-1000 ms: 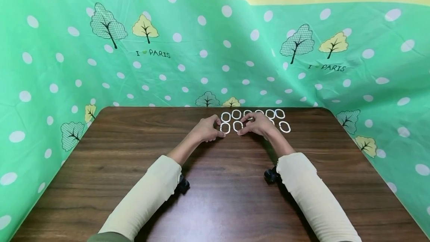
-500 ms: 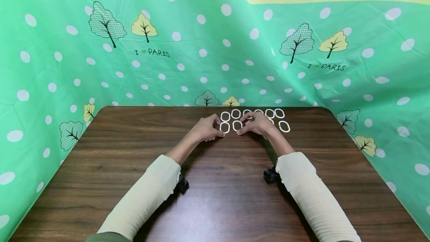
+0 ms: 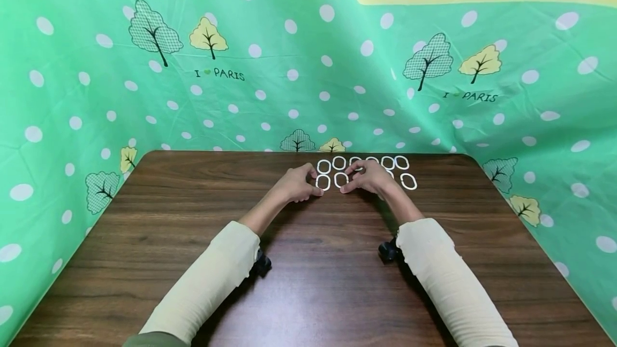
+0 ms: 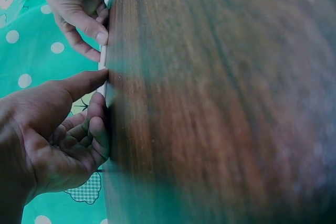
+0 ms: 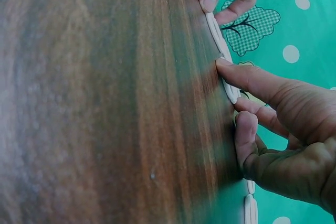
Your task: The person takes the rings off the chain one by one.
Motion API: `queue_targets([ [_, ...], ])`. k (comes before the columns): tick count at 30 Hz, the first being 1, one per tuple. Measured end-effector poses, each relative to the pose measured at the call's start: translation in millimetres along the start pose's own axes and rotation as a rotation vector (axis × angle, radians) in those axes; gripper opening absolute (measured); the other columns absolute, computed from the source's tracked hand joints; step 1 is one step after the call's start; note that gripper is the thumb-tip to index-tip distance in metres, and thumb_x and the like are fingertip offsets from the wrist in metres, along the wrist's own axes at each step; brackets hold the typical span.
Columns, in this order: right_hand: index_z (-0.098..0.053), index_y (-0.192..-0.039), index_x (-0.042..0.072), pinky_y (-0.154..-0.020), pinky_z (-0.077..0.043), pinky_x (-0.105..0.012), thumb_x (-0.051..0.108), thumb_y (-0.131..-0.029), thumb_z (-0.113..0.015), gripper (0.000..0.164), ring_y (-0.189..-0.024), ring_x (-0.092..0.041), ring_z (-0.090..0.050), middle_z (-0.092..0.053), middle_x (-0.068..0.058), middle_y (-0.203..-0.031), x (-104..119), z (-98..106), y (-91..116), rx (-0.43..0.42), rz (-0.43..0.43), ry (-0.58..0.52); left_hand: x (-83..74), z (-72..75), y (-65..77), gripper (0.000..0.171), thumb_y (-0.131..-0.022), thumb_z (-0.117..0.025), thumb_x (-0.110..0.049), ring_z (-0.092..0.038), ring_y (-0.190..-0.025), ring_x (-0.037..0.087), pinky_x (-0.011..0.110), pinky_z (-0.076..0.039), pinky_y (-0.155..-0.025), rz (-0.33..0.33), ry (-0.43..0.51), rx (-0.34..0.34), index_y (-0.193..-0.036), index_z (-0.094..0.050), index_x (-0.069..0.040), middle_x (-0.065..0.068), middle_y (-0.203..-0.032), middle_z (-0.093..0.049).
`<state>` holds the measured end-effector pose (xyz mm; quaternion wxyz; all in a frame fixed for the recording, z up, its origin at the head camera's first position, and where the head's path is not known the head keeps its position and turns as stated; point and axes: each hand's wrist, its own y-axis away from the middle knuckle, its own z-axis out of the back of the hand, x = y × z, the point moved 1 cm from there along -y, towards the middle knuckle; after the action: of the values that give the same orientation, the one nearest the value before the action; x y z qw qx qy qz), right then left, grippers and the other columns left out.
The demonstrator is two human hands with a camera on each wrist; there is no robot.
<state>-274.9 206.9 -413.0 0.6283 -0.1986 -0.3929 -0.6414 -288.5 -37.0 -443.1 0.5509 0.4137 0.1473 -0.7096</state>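
Thin white oval rings lie flat in two rows at the table's far edge. My left hand (image 3: 295, 183) holds the leftmost front-row ring (image 3: 317, 185) with thumb at its near edge and index finger at its left side. Beside it, my right hand (image 3: 370, 178) has thumb and index finger at opposite ends of the second front-row ring (image 3: 336, 180). From the right wrist view, that ring (image 5: 229, 90) sits between thumb and fingertip. The left wrist view shows my left thumb (image 4: 97, 78) touching white. My right hand hides part of the front row.
A back row of similar rings (image 3: 333, 164) runs along the far edge of the brown wooden table (image 3: 308, 261). At the front row's right end lies another ring (image 3: 403, 183). A green dotted curtain (image 3: 270, 84) hangs behind and at both sides.
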Motion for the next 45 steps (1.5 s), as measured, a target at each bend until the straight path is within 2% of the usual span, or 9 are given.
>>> queue_targets([
  [3,-0.075,-0.133,0.004,-0.092,-0.050,-0.032,0.018,-0.079,-0.104,0.063,-0.112,-0.029,-0.061,-0.069,-0.025,-0.137,-0.6,0.5,-1.0,-0.003,-0.002,0.001,10.2,-3.1,-13.1,0.052,-0.092,-0.095,-0.026,-0.062,-0.057,0.018,0.032,-0.051,-0.052,-0.002,0.002,0.003,-0.129,-0.060,-0.014,0.005,-0.067,-0.068],
  [10,-0.074,-0.133,0.006,-0.094,-0.049,-0.033,0.019,-0.080,-0.104,0.063,-0.113,-0.030,-0.061,-0.069,-0.024,-0.138,-2.0,1.9,-1.6,-0.007,-0.010,0.009,-5.7,-1.3,2.3,0.049,-0.094,-0.093,-0.022,-0.060,-0.058,0.017,0.030,-0.049,-0.053,0.017,-0.011,-0.012,-0.131,-0.061,-0.013,0.005,-0.067,-0.067],
  [15,-0.074,-0.133,0.004,-0.091,-0.049,-0.031,0.018,-0.081,-0.103,0.062,-0.110,-0.029,-0.059,-0.068,-0.024,-0.138,-2.1,1.6,0.2,-0.006,-0.011,-0.013,3.0,-4.0,-8.0,0.051,-0.094,-0.093,-0.022,-0.061,-0.058,0.019,0.032,-0.050,-0.053,-0.007,0.005,-0.001,-0.131,-0.060,-0.011,0.006,-0.066,-0.066],
  [23,-0.074,-0.133,0.004,-0.088,-0.050,-0.030,0.016,-0.082,-0.103,0.060,-0.108,-0.029,-0.059,-0.069,-0.025,-0.136,-3.4,3.4,2.3,-0.016,-0.024,-0.004,1.5,-3.2,-7.0,0.059,-0.094,-0.095,-0.026,-0.063,-0.060,0.019,0.033,-0.052,-0.056,0.008,0.015,0.025,-0.138,-0.059,-0.009,0.006,-0.070,-0.069],
  [25,-0.074,-0.134,0.004,-0.088,-0.050,-0.030,0.016,-0.083,-0.103,0.060,-0.108,-0.028,-0.059,-0.069,-0.025,-0.136,-3.4,3.3,2.0,-0.012,-0.022,-0.007,7.7,-3.8,-10.4,0.063,-0.092,-0.096,-0.030,-0.063,-0.059,0.018,0.032,-0.052,-0.054,-0.006,0.023,0.016,-0.136,-0.057,-0.008,0.005,-0.069,-0.069],
  [30,-0.072,-0.140,0.003,-0.088,-0.054,-0.029,0.017,-0.083,-0.102,0.065,-0.106,-0.025,-0.064,-0.071,-0.026,-0.138,-4.6,5.7,3.8,-0.004,-0.018,-0.044,-2.5,5.1,13.0,0.068,-0.095,-0.094,-0.031,-0.064,-0.062,0.017,0.029,-0.053,-0.058,0.003,0.098,0.042,-0.137,-0.049,-0.002,0.005,-0.072,-0.070],
  [34,-0.069,-0.145,0.002,-0.089,-0.060,-0.030,0.019,-0.087,-0.100,0.068,-0.103,-0.024,-0.070,-0.074,-0.020,-0.128,-8.4,9.4,7.9,0.018,-0.020,-0.103,-8.3,15.4,33.2,0.068,-0.099,-0.090,-0.031,-0.064,-0.066,0.016,0.027,-0.055,-0.061,0.018,0.146,0.081,-0.140,-0.046,0.001,0.005,-0.076,-0.069],
  [39,-0.071,-0.140,0.001,-0.082,-0.060,-0.030,0.026,-0.095,-0.093,0.056,-0.089,-0.021,-0.074,-0.079,-0.009,-0.110,-17.4,17.2,19.8,-0.059,0.036,-0.067,-0.3,31.4,47.6,0.069,-0.101,-0.087,-0.037,-0.066,-0.067,0.018,0.029,-0.057,-0.061,0.021,0.059,0.096,-0.142,-0.046,0.000,0.006,-0.079,-0.072],
  [45,-0.077,-0.129,0.001,-0.071,-0.058,-0.026,0.030,-0.100,-0.088,0.042,-0.081,-0.016,-0.075,-0.083,-0.013,-0.103,-23.5,40.9,38.3,-0.231,0.133,0.060,19.8,56.6,66.7,0.073,-0.101,-0.086,-0.041,-0.065,-0.068,0.019,0.030,-0.056,-0.061,0.028,-0.057,0.042,-0.146,-0.046,-0.001,0.007,-0.083,-0.072],
])
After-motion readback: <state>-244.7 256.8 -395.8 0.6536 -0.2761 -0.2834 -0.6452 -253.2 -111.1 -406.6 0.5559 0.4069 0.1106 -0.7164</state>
